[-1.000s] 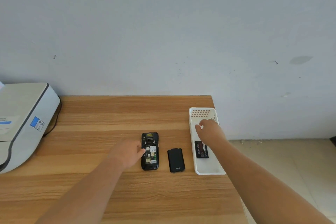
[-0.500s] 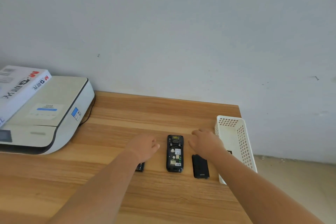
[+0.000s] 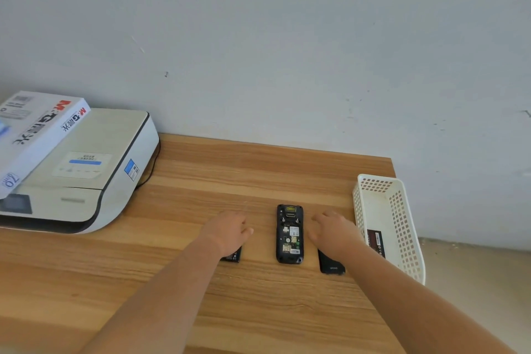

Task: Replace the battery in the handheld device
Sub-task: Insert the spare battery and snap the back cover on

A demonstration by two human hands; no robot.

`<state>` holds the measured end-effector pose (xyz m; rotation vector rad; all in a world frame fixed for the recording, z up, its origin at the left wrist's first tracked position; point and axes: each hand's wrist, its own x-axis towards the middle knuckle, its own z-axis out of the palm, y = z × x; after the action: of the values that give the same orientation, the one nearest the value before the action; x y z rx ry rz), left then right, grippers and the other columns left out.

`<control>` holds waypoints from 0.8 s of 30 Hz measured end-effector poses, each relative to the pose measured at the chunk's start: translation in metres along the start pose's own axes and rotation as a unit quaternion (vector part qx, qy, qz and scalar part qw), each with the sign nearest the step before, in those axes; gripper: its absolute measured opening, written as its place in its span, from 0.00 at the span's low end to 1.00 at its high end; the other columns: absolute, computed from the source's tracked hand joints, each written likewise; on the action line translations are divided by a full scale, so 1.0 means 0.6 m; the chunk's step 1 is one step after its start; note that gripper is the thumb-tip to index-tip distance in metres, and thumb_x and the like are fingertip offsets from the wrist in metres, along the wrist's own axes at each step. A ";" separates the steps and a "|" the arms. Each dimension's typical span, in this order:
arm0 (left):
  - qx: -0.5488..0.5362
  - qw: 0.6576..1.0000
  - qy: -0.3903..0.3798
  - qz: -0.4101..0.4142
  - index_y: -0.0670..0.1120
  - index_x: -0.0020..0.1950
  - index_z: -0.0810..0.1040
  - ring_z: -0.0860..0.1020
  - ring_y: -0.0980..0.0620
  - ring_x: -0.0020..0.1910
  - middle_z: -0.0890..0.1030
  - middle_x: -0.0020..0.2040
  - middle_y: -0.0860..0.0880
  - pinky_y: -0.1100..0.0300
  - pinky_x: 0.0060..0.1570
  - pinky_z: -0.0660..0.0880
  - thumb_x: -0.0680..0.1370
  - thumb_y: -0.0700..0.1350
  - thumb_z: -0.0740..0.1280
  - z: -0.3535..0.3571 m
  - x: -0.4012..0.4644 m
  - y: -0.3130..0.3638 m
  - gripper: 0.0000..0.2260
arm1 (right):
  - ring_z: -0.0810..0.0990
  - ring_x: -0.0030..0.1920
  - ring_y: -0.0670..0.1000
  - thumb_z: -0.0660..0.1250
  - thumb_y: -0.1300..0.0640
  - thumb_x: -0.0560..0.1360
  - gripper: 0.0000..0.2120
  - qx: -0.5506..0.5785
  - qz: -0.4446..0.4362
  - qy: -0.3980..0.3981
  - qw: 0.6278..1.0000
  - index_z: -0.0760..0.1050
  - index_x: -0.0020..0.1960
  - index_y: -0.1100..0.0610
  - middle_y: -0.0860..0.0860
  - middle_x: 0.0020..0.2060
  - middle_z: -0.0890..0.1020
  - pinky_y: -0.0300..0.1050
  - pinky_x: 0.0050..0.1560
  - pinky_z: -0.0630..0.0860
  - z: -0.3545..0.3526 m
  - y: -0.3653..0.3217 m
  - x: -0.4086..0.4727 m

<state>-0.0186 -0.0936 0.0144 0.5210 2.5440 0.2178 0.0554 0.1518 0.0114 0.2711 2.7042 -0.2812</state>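
Note:
The black handheld device point(image 3: 289, 234) lies face down on the wooden table point(image 3: 258, 169), its battery bay uncovered and with no battery in it. My left hand point(image 3: 230, 231) hovers palm down left of it, fingers loosely curled. A black battery point(image 3: 233, 256) peeks out on the table under the heel of that hand. My right hand point(image 3: 333, 231) is palm down just right of the device, fingers apart, holding nothing. The black back cover point(image 3: 330, 266) lies partly hidden under my right wrist. Another battery point(image 3: 375, 241) lies inside the white basket point(image 3: 402, 210).
A white printer point(image 3: 86, 169) fills the table's left side, with a paper ream box point(image 3: 37, 129) on top and a black cable point(image 3: 149, 172) behind it. The basket stands at the table's right edge, and a wall runs along the back.
My right hand left the basket and came to the device's right side, over the back cover. My left hand shifted left off the device, and a battery now shows beneath it.

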 end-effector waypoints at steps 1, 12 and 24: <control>0.002 1.000 -0.001 -0.002 0.48 0.65 0.74 0.77 0.52 0.55 0.79 0.59 0.50 0.54 0.56 0.76 0.81 0.56 0.58 0.001 0.002 -0.003 0.18 | 0.74 0.61 0.54 0.57 0.42 0.77 0.24 0.001 0.001 0.001 1.000 0.67 0.70 0.49 0.50 0.64 0.74 0.51 0.59 0.74 0.001 0.002 0.000; 0.092 0.995 -0.040 0.030 0.51 0.77 0.60 0.60 0.48 0.75 0.61 0.77 0.51 0.48 0.73 0.59 0.73 0.59 0.69 0.047 0.026 -0.062 0.36 | 0.76 0.58 0.53 0.57 0.42 0.78 0.21 0.015 0.029 0.004 0.999 0.70 0.68 0.50 0.50 0.62 0.75 0.49 0.54 0.76 0.037 0.029 -0.014; 0.161 0.985 -0.037 0.039 0.51 0.79 0.56 0.60 0.49 0.75 0.60 0.77 0.51 0.50 0.72 0.62 0.75 0.47 0.72 0.097 0.017 -0.081 0.36 | 0.73 0.63 0.54 0.59 0.43 0.78 0.23 0.033 0.036 0.008 0.999 0.66 0.71 0.50 0.51 0.67 0.72 0.52 0.59 0.75 0.045 0.046 -0.013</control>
<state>-0.0116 -0.1307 -0.0518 0.7372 2.5000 -0.1865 0.0787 0.1710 -0.0138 0.3903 2.6982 -0.3490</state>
